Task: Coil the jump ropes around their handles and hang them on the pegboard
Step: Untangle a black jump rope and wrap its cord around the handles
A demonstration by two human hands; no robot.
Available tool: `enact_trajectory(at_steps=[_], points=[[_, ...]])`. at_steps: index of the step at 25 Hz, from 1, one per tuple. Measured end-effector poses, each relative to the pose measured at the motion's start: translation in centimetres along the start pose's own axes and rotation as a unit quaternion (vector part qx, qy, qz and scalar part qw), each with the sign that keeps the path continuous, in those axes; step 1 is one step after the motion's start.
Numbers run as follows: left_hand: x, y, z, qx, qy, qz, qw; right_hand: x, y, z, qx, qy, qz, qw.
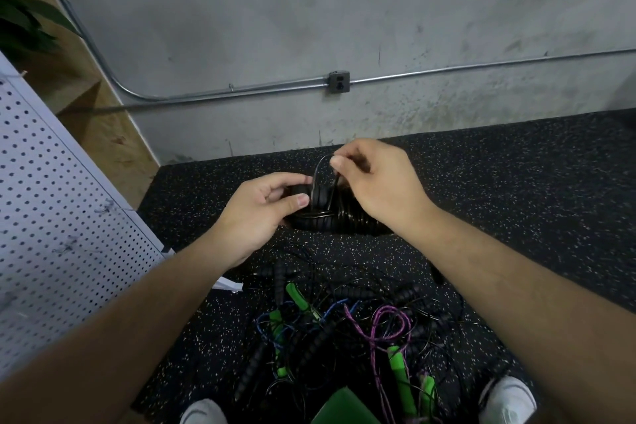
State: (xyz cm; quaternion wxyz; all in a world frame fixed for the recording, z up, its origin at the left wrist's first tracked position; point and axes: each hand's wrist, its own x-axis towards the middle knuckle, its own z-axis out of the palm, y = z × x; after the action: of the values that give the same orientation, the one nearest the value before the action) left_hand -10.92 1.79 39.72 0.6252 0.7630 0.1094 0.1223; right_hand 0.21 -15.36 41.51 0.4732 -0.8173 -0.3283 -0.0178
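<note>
My left hand [256,213] grips the black handles [330,217], right hand [368,179] pinching the cord loop [318,169] — coiling underway — next, tuck it snugly, then pegboard [51,200].

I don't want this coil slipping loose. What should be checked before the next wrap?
1. Left hand grips the black handles: ok.
2. Right hand pinches the cord loop above the handles: ok.
3. Some turns of cord already lie round the handles: ok.
4. The remaining slack is free of the rope pile on the floor: cannot tell.
5. The pegboard at the left has a hook ready: cannot tell.
</note>
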Motion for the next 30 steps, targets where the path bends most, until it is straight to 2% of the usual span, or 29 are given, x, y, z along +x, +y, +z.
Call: enact_trajectory(at_steps=[4,7,9,11,13,14,15,17,18,19,21,24,27,30], points=[[0.4,0.3,-1.9,-0.019,0.041,-0.013,0.999,-0.7,0.6,-0.3,-0.075,-0.067,-0.115,0.988],[-0.2,0.2,-3.1,-0.049,0.075,-0.024,0.996,-1.0,0.8,0.0,-0.154,-0.168,-0.129,0.965],[-0.8,0.0,-3.6,-0.057,0.096,-0.035,0.993,-0.9,0.6,0.9,-0.156,-0.189,-0.14,0.959],[-1.7,0.2,-4.3,-0.01,0.119,-0.022,0.993,-0.7,0.3,2.0,-0.168,-0.171,-0.167,0.956],[-2.5,0.3,-5.6,0.134,0.116,0.052,0.983,-0.6,-0.1,3.2,-0.187,-0.146,-0.184,0.954],[-2.8,0.2,-6.6,0.237,0.096,0.102,0.961,-0.5,-0.3,3.9,-0.191,-0.136,-0.192,0.953],[-2.9,0.0,-7.7,0.347,0.068,0.149,0.923,-0.6,-0.5,4.7,-0.194,-0.128,-0.203,0.951],[-2.8,-0.5,-9.7,0.531,0.022,0.192,0.825,-1.0,-1.1,6.5,-0.196,-0.119,-0.221,0.948],[-2.7,-0.8,-10.6,0.576,0.013,0.191,0.794,-1.1,-1.3,7.5,-0.192,-0.118,-0.219,0.949],[-2.5,-1.6,-11.4,0.592,0.008,0.175,0.787,-1.1,-1.5,8.6,-0.187,-0.121,-0.212,0.952],[-2.5,-3.5,-12.7,0.582,0.001,0.139,0.801,-1.0,-1.6,11.0,-0.172,-0.152,-0.19,0.955],[-2.8,-8.5,-14.9,0.553,-0.013,0.072,0.83,-0.5,0.0,15.5,-0.136,-0.247,-0.158,0.946],[-3.1,-15.2,-16.9,0.552,-0.028,0.01,0.834,0.1,2.4,21.8,-0.13,-0.344,-0.112,0.923],[-3.0,-21.9,-17.7,0.543,-0.033,-0.069,0.836,-0.4,5.3,29.2,-0.145,-0.384,-0.101,0.906]])
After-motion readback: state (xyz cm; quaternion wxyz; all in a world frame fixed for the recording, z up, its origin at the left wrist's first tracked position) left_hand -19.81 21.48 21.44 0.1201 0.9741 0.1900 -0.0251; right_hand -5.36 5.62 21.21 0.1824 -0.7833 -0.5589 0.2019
